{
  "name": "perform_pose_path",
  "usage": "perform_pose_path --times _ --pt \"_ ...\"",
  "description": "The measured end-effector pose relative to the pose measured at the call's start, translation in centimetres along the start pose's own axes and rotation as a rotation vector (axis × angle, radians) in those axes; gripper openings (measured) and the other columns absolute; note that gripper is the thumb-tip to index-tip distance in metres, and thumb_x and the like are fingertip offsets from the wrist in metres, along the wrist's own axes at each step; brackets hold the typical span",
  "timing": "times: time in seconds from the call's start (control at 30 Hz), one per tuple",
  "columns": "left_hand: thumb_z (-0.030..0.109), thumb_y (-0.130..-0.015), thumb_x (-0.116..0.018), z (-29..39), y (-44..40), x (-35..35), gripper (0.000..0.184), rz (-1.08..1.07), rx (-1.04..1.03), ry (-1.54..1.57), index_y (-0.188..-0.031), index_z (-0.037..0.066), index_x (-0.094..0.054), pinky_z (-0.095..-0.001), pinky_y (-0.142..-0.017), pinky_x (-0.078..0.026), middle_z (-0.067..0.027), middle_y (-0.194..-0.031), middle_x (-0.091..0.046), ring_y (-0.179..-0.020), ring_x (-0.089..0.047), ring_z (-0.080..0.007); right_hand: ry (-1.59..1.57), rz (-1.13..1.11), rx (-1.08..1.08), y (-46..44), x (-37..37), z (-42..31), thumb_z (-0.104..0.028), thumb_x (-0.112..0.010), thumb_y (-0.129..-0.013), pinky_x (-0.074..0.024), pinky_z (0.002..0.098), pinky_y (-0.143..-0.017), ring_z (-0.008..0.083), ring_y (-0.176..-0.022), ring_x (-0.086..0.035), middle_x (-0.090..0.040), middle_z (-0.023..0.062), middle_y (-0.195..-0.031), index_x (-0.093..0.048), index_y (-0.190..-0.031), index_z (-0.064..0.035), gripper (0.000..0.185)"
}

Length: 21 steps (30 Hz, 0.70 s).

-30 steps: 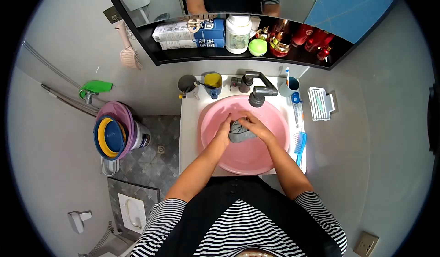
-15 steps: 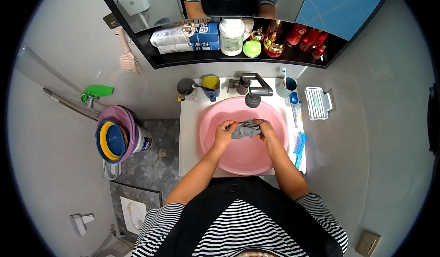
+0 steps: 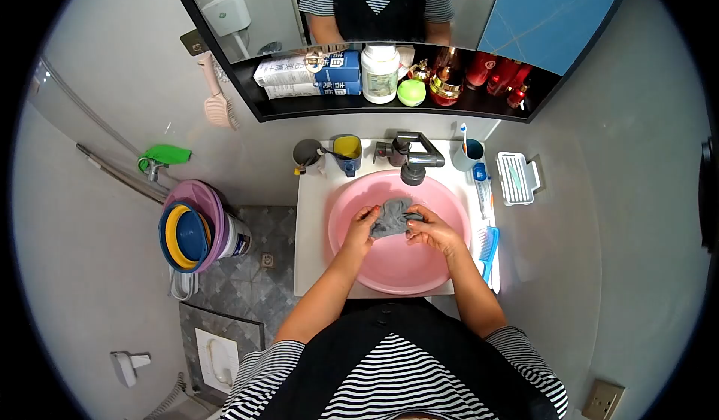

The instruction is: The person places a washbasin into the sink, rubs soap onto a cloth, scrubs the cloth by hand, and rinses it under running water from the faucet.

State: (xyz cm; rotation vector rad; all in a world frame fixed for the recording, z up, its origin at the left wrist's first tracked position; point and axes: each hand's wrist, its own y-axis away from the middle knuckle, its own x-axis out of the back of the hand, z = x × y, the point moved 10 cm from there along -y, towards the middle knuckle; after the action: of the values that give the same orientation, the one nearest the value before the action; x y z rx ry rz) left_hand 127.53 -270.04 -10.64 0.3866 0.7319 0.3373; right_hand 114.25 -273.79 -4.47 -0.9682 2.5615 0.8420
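A bunched grey cloth (image 3: 392, 217), wet-looking, is stretched between my two hands above the pink basin (image 3: 397, 279). My left hand (image 3: 362, 229) has its fingers closed on the cloth's left edge. At the other side, my right hand (image 3: 434, 231) pinches the right edge between thumb and fingers. Whether the cloth is a small garment or a rag I cannot tell. Behind the basin stands a dark faucet (image 3: 413, 167), its head pointing down over the rim.
On the white counter (image 3: 308, 263) stand a grey cup (image 3: 308, 153), a blue-and-yellow cup (image 3: 347, 150) and a toothbrush cup (image 3: 468, 155). A blue comb (image 3: 489, 248) lies at right. Above hangs a mirror cabinet with bottles and boxes (image 3: 314, 72). Stacked basins (image 3: 185, 233) are at left.
My right hand has moved slightly left and lower, and its fingers have shifted on the cloth. The cloth looks more bunched and upright. The whole view has shifted slightly.
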Motion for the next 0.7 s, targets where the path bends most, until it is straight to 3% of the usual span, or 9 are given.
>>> perform_pose_path --times 0.03,0.17,0.27,0.37,0.47,0.57,0.63,0.67,0.7 --pt "0.022 -0.086 -0.055 0.0 0.6 -0.1 0.018 0.046 0.063 0.101 -0.096 0.008 -0.055 -0.0317 -0.07 -0.049 -0.0033 -0.091 -0.058 -0.079 -0.058 -0.0169 0.25 0.023 -0.041 -0.5 1.3 1.0 -0.025 -0.052 -0.086 -0.0531 0.0275 -0.059 0.0126 -0.068 -0.057 -0.055 0.0028 -0.078 -0.05 -0.1 -0.0086 0.022" --pt "0.027 -0.088 -0.049 0.3 1.2 -1.9 0.025 -0.029 0.095 0.215 -0.103 0.008 -0.051 -0.0384 -0.07 -0.05 -0.0065 -0.097 -0.058 -0.086 -0.059 -0.022 0.215 0.247 0.035 -1.8 4.8 0.3 -0.025 -0.054 -0.085 -0.0505 0.0258 -0.059 0.0102 -0.069 -0.054 -0.053 0.0021 -0.076 -0.05 -0.09 -0.0091 0.017" --pt "0.032 -0.09 -0.043 -0.3 0.8 -0.4 0.036 0.054 0.099 0.094 -0.112 0.004 -0.045 -0.0494 -0.081 -0.047 -0.0116 -0.114 -0.052 -0.099 -0.055 -0.029 -0.138 0.244 0.12 -1.7 4.0 -0.2 -0.024 -0.056 -0.084 -0.0455 0.0235 -0.053 0.0089 -0.066 -0.051 -0.053 0.0019 -0.076 -0.049 -0.083 -0.0097 0.016" --pt "0.034 -0.089 -0.045 -2.1 0.6 0.3 0.034 0.117 0.213 0.142 -0.108 0.005 -0.048 -0.0448 -0.079 -0.048 -0.0107 -0.111 -0.053 -0.096 -0.056 -0.0266 0.196 0.343 0.325 -1.2 2.2 -1.7 -0.018 -0.06 -0.077 -0.0389 0.0216 -0.052 0.0079 -0.066 -0.048 -0.049 0.001 -0.074 -0.046 -0.078 -0.0088 0.017" --pt "0.037 -0.085 -0.053 -3.8 -1.5 0.1 0.03 -0.016 0.129 0.247 -0.086 0.007 -0.057 -0.031 -0.06 -0.048 -0.0038 -0.072 -0.059 -0.067 -0.059 -0.0178 0.561 0.301 0.651 -0.3 -3.7 -2.0 -0.013 -0.062 -0.071 -0.0379 0.0252 -0.055 0.0087 -0.063 -0.045 -0.047 0.001 -0.067 -0.046 -0.077 -0.0081 0.018" --pt "0.029 -0.084 -0.052 -5.8 -0.8 -0.7 0.023 0.121 0.073 0.206 -0.088 0.006 -0.056 -0.0295 -0.058 -0.047 -0.0026 -0.073 -0.057 -0.065 -0.057 -0.0162 0.952 0.533 0.79 2.2 -7.6 -4.7 -0.014 -0.06 -0.07 -0.0424 0.0363 -0.052 0.0277 -0.057 -0.055 -0.054 0.0131 -0.061 -0.049 -0.069 -0.0049 0.014" --pt "0.023 -0.084 -0.052 -6.8 0.1 -1.7 0.018 0.199 0.055 0.154 -0.089 0.006 -0.055 -0.0286 -0.057 -0.046 -0.0017 -0.074 -0.056 -0.064 -0.056 -0.0151 1.1 0.719 0.642 -0.6 -2.5 -5.3 -0.019 -0.057 -0.073 -0.043 0.0415 -0.054 0.0361 -0.06 -0.055 -0.057 0.0164 -0.064 -0.053 -0.07 -0.0046 0.015" --pt "0.021 -0.083 -0.051 -6.3 0.5 -2.3 0.016 0.213 0.039 0.122 -0.09 0.006 -0.055 -0.0281 -0.056 -0.046 -0.0013 -0.074 -0.056 -0.064 -0.056 -0.0145 1.178 0.793 0.47 -1.4 -0.2 -5.9 -0.022 -0.056 -0.075 -0.0428 0.0426 -0.054 0.0349 -0.06 -0.056 -0.057 0.0153 -0.064 -0.054 -0.07 -0.0055 0.017" --pt "0.021 -0.084 -0.05 -5.2 0.9 -2.6 0.016 0.197 0.032 0.069 -0.09 0.006 -0.054 -0.0279 -0.056 -0.046 -0.0013 -0.075 -0.056 -0.064 -0.056 -0.0144 1.164 0.795 0.475 -1.6 -0.7 -5.5 -0.022 -0.056 -0.075 -0.0428 0.0426 -0.054 0.0349 -0.06 -0.056 -0.057 0.0153 -0.064 -0.054 -0.07 -0.0055 0.017"
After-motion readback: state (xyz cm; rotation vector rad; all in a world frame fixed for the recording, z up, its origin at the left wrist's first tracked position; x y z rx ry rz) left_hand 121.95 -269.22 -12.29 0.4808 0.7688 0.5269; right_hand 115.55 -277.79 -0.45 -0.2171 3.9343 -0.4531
